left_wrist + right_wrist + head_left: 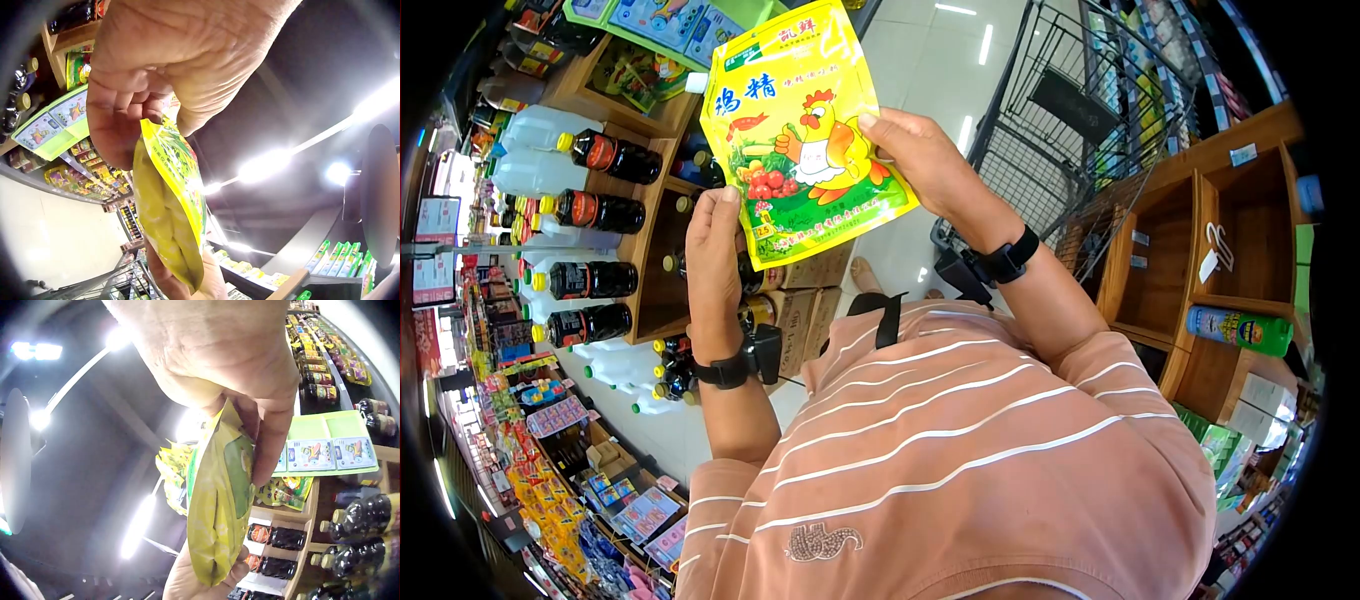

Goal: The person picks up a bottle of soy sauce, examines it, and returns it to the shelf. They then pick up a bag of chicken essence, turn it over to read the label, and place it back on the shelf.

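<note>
A yellow and green pouch [800, 150] with a cartoon chicken is held up in front of the body, printed side toward the head camera. The left hand [716, 250] pinches its left lower edge; the right hand [930, 165] grips its right edge, thumb on the front. In the left wrist view the left hand [169, 69] has its fingers curled at one edge of the pouch [169, 200], seen from the side. The right wrist view shows the right hand [219, 369] with fingers behind the pouch [219, 506].
Dark bottles [600, 212] stand on a wooden shelf at the left. A wire shopping cart [1060, 130] is beyond the right arm. Wooden shelving [1145, 270] at the right holds a green bottle [1240, 330]. Cardboard boxes [805, 325] sit below the hands.
</note>
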The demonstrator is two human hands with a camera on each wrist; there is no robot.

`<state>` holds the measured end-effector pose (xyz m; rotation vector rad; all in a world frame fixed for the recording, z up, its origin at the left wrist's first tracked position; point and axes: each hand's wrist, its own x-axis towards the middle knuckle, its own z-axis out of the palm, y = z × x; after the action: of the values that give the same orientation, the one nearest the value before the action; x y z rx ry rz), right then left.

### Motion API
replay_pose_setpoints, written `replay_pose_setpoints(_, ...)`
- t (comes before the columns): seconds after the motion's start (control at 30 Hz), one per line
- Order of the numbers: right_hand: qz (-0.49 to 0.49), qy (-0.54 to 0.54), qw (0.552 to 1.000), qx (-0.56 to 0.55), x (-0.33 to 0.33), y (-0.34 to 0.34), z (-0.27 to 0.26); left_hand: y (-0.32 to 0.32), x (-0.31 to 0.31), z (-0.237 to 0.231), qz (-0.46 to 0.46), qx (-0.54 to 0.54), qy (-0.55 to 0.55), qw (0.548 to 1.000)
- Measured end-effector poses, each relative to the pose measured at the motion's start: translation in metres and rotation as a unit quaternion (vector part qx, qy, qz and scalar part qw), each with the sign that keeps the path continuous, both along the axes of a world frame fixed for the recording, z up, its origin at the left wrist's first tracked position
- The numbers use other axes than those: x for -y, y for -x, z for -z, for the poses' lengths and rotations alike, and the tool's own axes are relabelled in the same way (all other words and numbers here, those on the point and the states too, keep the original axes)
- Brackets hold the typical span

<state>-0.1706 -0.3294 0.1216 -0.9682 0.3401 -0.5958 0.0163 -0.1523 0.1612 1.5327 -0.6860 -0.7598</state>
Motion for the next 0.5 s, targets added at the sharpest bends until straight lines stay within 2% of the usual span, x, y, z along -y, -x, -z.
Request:
replay_pose_setpoints(0.13,0.023,0.008,1.000,-0.021,-0.004,0.003,-0.001,0.005,0.002,-0.002,0.001,0.000,-0.017,1.000)
replay_pose_setpoints(0.23,0.040,0.011,0.998,-0.039,-0.006,0.006,-0.001,0.004,0.006,0.000,0.010,0.070,-0.046,0.996)
replay_pose_setpoints(0.37,0.043,0.006,0.998,-0.042,-0.006,0.013,0.000,0.020,0.013,-0.003,0.030,0.032,-0.012,0.999)
replay_pose_setpoints(0.47,0.068,0.036,0.996,-0.055,-0.008,0.020,-0.004,0.032,0.018,-0.004,0.018,0.096,0.017,0.995)
replay_pose_setpoints(0.5,0.072,0.041,0.995,-0.059,-0.008,0.022,-0.005,0.028,0.017,-0.005,0.036,0.117,-0.018,0.992)
